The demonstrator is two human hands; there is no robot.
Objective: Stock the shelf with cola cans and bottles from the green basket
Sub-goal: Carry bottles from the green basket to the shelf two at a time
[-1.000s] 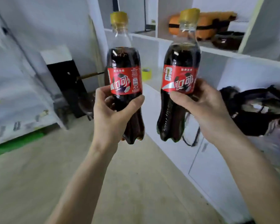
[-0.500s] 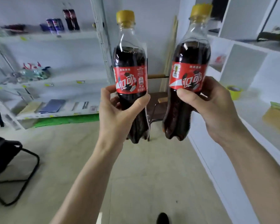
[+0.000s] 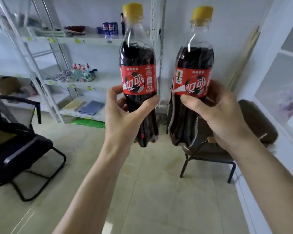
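I see view panned left: shelf (image 3: 85, 40) nearer; left hand (image 3: 123, 119) and right hand (image 3: 222, 115) each grasp a cola bottle (image 3: 139, 78) (second bottle (image 3: 191, 81)) above tiled floor (image 3: 142, 191).

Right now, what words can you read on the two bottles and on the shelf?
"可口可" in white on the left bottle's red label; small print is blurred.
"可口可" on the right bottle's red label; the trophy logo's print is too small.
Shelf price tags and blue cans: unreadable.

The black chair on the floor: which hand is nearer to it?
Left. The left hand is on the black chair's side; the right hand is beyond it, on the far side.
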